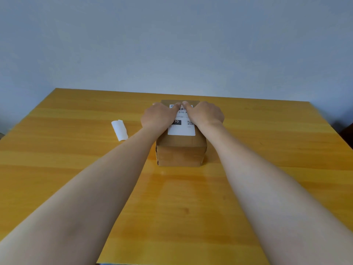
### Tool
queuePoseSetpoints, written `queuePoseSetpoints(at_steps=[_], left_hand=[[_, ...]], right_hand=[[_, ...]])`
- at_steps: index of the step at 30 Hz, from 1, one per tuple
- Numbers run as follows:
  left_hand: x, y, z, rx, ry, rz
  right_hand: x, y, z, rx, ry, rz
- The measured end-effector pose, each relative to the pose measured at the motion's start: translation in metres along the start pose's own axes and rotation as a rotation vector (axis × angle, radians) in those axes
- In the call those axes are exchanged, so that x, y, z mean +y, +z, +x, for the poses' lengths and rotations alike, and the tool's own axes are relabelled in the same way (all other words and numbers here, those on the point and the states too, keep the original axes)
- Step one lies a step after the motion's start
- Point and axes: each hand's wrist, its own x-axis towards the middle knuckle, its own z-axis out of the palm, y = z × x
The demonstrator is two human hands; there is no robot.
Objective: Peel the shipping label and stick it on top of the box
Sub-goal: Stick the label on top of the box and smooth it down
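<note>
A brown cardboard box (181, 152) stands in the middle of the yellow wooden table (181, 207). A white shipping label (182, 129) with black print and a small code square lies flat on the box top. My left hand (159, 116) rests on the label's left part, thumb reaching toward the far edge. On the label's right part lies my right hand (205, 113), its thumb close to the left thumb. Both hands lie on the label with fingers curled over the box sides; neither grips anything. The hands hide the label's far corners.
A curled white strip of backing paper (120, 130) lies on the table to the left of the box. A plain pale wall rises behind the table's far edge. A dark object (348, 134) shows at the right border.
</note>
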Motion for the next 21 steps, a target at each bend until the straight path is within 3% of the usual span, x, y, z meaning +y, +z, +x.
queuePoseSetpoints(at_steps=[9,14,21], left_hand=[[-0.005,-0.005,0.002,-0.022,0.036,-0.070],[-0.007,-0.009,-0.006,-0.126,0.025,-0.111],[-0.019,-0.026,-0.020,-0.313,0.042,-0.288]], right_hand=[[0.009,-0.001,0.003,-0.018,-0.004,0.136],[0.012,-0.005,-0.010,-0.168,-0.078,0.115],[0.025,-0.020,-0.023,-0.367,-0.034,0.406]])
